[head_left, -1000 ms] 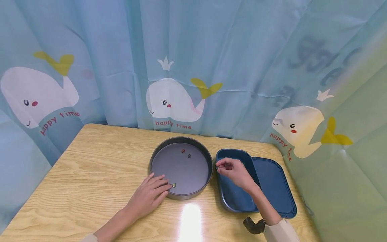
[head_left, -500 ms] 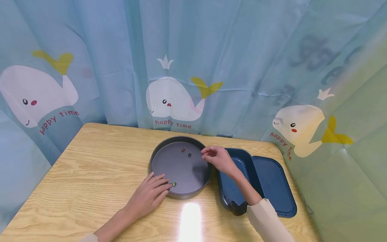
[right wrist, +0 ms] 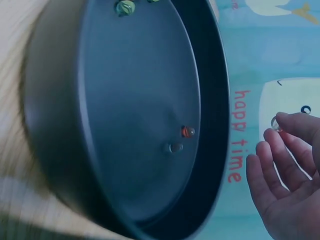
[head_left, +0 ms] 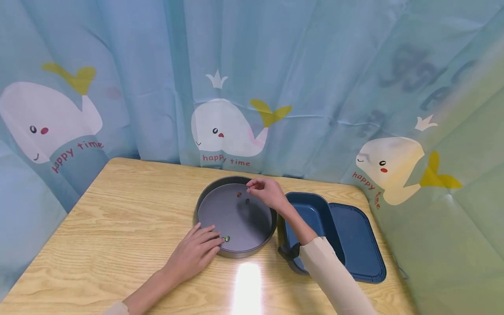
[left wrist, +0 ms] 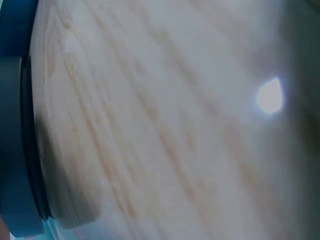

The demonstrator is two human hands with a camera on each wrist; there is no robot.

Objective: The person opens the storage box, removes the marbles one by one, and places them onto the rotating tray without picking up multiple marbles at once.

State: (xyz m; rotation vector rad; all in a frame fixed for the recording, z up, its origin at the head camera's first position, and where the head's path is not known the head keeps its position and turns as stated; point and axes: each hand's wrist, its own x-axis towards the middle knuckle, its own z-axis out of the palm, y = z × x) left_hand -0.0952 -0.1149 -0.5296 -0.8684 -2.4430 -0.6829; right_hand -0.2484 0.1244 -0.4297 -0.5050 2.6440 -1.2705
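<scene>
My right hand (head_left: 268, 192) is above the right back part of the round dark grey pan (head_left: 232, 221). Between thumb and fingertip it pinches a small clear glass marble (right wrist: 275, 124), best seen in the right wrist view. Below lie a red marble (head_left: 239, 194) and a dark marble (head_left: 247, 201), close together on the pan floor. Near the front left wall is a green marble (head_left: 227, 239), with another greenish marble (right wrist: 153, 0) cut off by the right wrist view's edge. My left hand (head_left: 195, 251) rests with extended fingers on the pan's near left rim.
A deep blue box (head_left: 311, 210) stands right of the pan, partly covered by my right forearm. Its flat blue lid (head_left: 356, 240) lies beyond it. Behind the wooden table (head_left: 130, 210) hangs a whale-print curtain (head_left: 315, 87).
My right hand has moved left from over the blue box to above the pan, still pinching the marble. My left hand stays on the rim; the marbles in the pan look unmoved.
</scene>
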